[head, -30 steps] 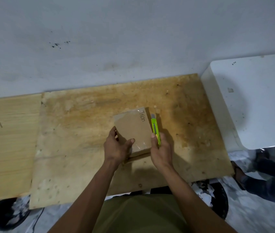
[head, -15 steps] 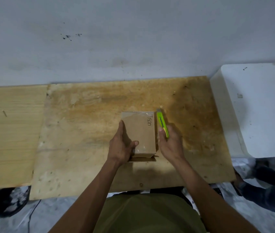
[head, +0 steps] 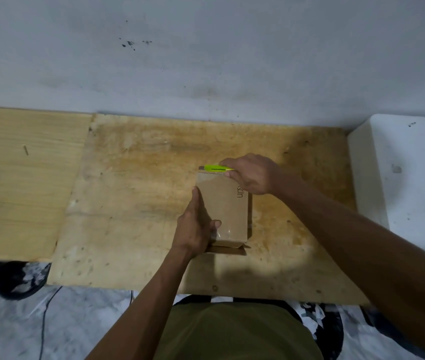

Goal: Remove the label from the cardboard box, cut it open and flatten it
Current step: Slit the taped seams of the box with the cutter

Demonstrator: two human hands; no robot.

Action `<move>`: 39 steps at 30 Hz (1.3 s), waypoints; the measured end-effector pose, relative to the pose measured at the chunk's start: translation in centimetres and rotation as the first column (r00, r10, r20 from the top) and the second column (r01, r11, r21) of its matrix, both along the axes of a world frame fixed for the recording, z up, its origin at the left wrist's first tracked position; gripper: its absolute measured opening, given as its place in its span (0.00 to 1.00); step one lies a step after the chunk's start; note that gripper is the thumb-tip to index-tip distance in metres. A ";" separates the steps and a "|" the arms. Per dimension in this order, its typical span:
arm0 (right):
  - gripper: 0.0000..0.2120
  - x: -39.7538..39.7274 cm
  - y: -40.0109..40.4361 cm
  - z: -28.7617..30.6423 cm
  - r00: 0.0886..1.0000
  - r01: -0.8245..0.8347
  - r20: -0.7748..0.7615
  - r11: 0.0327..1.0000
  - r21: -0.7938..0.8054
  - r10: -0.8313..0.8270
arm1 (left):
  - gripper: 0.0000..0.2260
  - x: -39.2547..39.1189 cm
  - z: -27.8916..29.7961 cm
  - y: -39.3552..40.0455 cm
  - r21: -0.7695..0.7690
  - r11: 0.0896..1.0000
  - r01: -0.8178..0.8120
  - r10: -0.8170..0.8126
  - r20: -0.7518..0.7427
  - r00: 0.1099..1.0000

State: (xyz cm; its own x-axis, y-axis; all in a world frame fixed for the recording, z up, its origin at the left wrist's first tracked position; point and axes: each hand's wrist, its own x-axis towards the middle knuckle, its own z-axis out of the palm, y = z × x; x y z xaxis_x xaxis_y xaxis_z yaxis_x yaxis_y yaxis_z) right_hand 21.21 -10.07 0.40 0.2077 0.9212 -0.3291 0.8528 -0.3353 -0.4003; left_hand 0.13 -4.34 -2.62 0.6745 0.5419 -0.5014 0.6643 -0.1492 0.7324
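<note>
- On the left we see a pale wooden board (head: pixel 19 178), and beside it a stained plywood sheet (head: pixel 133 203) which is our work surface. Nothing lies on the pale board.
- Near the middle of the plywood lies the cardboard box (head: pixel 228 211), flat on its wide face, with some handwriting near its right edge. A flap at its near end seems already open; we cannot see a label on it.
- Our left hand (head: pixel 195 229) presses on the left side of the box. The fingers (head: pixel 199 201) are stretched along the left edge and the thumb lies on the top face, so the hand is half closed around the edge and pins the box down.
- Our right hand (head: pixel 251 175) is at the far end of the box and is clenched around a lime-green utility knife (head: pixel 215 168), which lies across the far edge and points left. The blade itself is too small to see.
- We judge that the step in hand is to cut the far end open. To do it well, we should draw the knife along the seam with light pressure, keep the blade shallow, and hold the box firm so it does not slide.
- The left fingers are close to the cutting line, so we should keep them back from it.
- On the far right stands a white block (head: pixel 408 178), well apart from the box.
</note>
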 end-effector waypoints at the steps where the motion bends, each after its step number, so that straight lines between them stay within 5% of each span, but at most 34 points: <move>1: 0.15 0.2 0.2 0.0 1.000 -0.016 -0.001 1.000 -0.008 0.016 | 0.44 0.0 0.1 0.0 -0.008 1.000 -0.007 0.007 -0.003 1.000; 39: 0.15 -0.2 0.7 -0.4 1.000 -0.015 0.019 0.999 -0.036 0.016 | 0.41 0.2 1.3 -0.1 -0.064 0.997 -0.043 0.043 -0.008 0.999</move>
